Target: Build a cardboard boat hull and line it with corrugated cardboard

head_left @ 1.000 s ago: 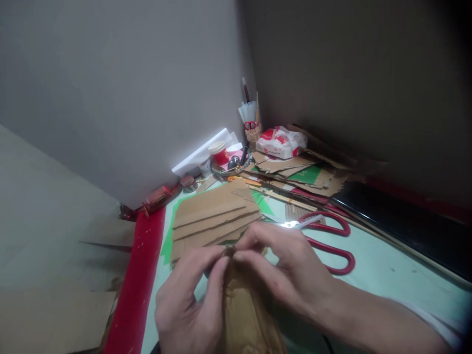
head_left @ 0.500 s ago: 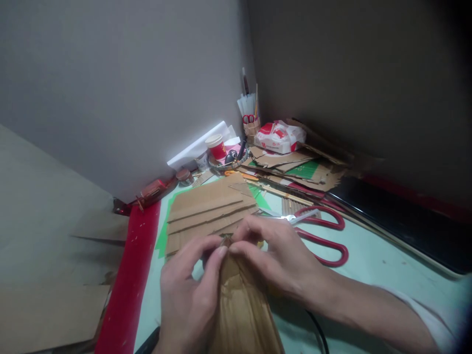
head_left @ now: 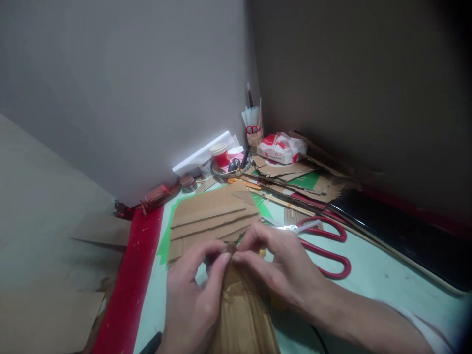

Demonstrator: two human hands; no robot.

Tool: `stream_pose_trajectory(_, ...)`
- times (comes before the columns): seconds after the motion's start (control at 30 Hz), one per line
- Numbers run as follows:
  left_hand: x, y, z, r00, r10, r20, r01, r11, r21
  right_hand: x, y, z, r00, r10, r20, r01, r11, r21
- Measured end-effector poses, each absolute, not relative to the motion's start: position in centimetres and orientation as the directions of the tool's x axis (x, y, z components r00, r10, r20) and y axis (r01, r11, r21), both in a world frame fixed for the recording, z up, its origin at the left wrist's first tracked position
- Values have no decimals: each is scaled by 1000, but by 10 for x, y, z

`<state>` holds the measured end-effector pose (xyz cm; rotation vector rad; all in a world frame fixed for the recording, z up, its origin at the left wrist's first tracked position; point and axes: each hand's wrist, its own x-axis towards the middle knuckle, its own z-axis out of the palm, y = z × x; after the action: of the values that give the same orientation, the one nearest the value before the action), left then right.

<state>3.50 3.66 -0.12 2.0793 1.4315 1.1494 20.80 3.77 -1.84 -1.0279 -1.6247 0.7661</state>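
A brown cardboard piece (head_left: 245, 314) with creases along its length extends from the bottom edge up to my fingertips. My left hand (head_left: 195, 290) pinches its narrow far end between thumb and fingers. On the other side of that end, my right hand (head_left: 278, 265) is closed on it too, thumb against forefinger. The two thumbs are close together, and the fingers hide most of the tip. Just beyond my hands lies a flat cardboard sheet (head_left: 210, 211) with several strips on it. Large red-handled scissors (head_left: 337, 253) rest right of my right hand.
Behind are a red paper cup (head_left: 220, 156), a holder with small scissors (head_left: 254, 140), a red-and-white packet (head_left: 282, 147) and stacked cardboard (head_left: 283, 169). A black flat object (head_left: 401, 236) lies at the right. A red strip (head_left: 132, 275) runs along the table's left edge.
The whole view has shifted, so the table items appear slightly lower. Both hands keep their pinch on the cardboard's end, with hardly any change in their pose.
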Motion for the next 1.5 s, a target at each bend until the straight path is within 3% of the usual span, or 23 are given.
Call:
stream_pose_trajectory(0.17,40,36,-8,67,939,337,518,-321,793,207,37,-17,-154,909,387,269,415,-869)
stream_pose_trajectory(0.4,40,36,-6,277,825,493,554,-557,619,210,36,-13,-220,911,348,266,399,-877)
stream_pose_trajectory(0.5,40,37,-4,264,807,527,577,-571,584,210,36,-11,-250,912,326,244,385,-890)
stream_pose_trajectory(0.77,31,46,4,59,898,436,421,-418,805,213,41,-4,-189,951,245,119,269,-956)
stream_pose_trajectory(0.9,16,51,15,16,926,377,240,-370,898,222,44,-4,-171,955,241,63,254,-965)
stream_pose_trajectory(1.03,5,52,26,99,946,310,-40,-307,951,222,46,-8,-180,958,225,63,240,-969)
stream_pose_trajectory(1.23,2,57,30,228,901,368,-418,-251,873,207,43,-19,-353,916,193,49,224,-973)
stream_pose_trajectory(1.5,5,68,25,287,864,414,-596,-177,783,201,39,-23,-406,861,306,157,396,-905)
